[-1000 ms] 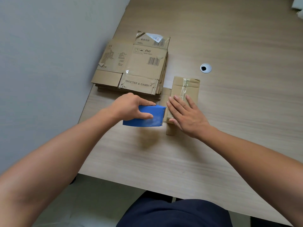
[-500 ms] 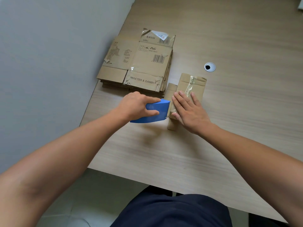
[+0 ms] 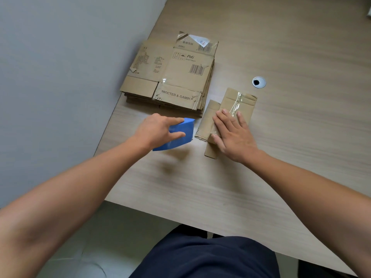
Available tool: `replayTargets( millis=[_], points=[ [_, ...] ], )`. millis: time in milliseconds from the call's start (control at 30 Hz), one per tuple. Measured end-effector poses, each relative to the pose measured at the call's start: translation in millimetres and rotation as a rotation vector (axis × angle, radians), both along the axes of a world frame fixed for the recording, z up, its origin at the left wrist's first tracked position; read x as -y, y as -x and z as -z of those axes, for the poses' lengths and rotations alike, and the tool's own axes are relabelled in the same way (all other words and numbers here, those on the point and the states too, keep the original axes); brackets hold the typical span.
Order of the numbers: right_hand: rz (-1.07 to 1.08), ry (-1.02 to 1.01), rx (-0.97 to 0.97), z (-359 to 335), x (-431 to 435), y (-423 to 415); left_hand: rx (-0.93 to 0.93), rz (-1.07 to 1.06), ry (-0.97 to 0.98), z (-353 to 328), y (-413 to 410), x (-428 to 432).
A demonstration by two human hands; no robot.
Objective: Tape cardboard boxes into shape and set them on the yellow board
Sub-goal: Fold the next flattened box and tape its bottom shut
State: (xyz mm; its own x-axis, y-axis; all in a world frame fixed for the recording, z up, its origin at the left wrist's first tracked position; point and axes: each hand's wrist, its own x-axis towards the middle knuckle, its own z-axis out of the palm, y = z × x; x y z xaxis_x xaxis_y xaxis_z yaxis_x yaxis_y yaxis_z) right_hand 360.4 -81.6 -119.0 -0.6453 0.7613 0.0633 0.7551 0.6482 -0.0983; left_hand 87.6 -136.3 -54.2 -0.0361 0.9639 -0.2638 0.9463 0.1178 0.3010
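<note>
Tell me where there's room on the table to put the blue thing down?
Bare wood lies right of the small box and cable hole, and from the left hand and right hand to the table edge. Crowded: where the cardboard stack, blue tape dispenser and small box meet.

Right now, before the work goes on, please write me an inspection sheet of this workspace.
Surface: wooden table, with a round cable hole.
Job's things: small box, taped on top, beside a stack of flat boxes; blue tape dispenser; no yellow board in view.
Clutter: a white thing at the far right edge, cut off.
Grips: left hand holds the tape dispenser; right hand presses flat on the small box.
Cables: nothing seen.
Surroundings: grey wall on the left, pale floor below.
</note>
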Motion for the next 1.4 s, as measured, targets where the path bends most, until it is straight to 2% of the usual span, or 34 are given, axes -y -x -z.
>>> replayTargets(
  millis=[133,433,667,933,1033,1133,1300,1400],
  points=[
    [0.079,0.129,-0.004,-7.9,3.8,11.3,-0.035,0.027,-0.007,-1.3,-8.7,-2.6],
    [0.196,-0.050,-0.064,1.1,11.6,26.1,-0.081,0.043,-0.041,-7.3,-8.4,1.5],
    [0.283,0.200,0.020,-13.6,10.0,40.9,-0.096,0.052,-0.092,-15.3,-6.4,2.3],
    [0.306,0.225,0.023,-17.9,7.8,42.7,-0.106,0.074,-0.138,-18.5,-16.3,6.2],
    [0.253,0.250,-0.017,-20.3,7.4,33.1,-0.068,0.045,-0.167,-24.3,-19.0,7.8],
    [0.142,0.383,-0.145,-27.4,6.4,18.2,-0.015,0.026,-0.199,-28.2,-17.3,9.0],
    [0.266,0.737,-0.678,-51.1,4.9,-9.7,0.088,0.153,-0.283,-31.7,-10.4,10.7],
    [0.289,0.822,-0.822,-59.4,5.5,-29.5,0.194,0.224,-0.318,-34.4,-10.6,10.1]
  ],
)
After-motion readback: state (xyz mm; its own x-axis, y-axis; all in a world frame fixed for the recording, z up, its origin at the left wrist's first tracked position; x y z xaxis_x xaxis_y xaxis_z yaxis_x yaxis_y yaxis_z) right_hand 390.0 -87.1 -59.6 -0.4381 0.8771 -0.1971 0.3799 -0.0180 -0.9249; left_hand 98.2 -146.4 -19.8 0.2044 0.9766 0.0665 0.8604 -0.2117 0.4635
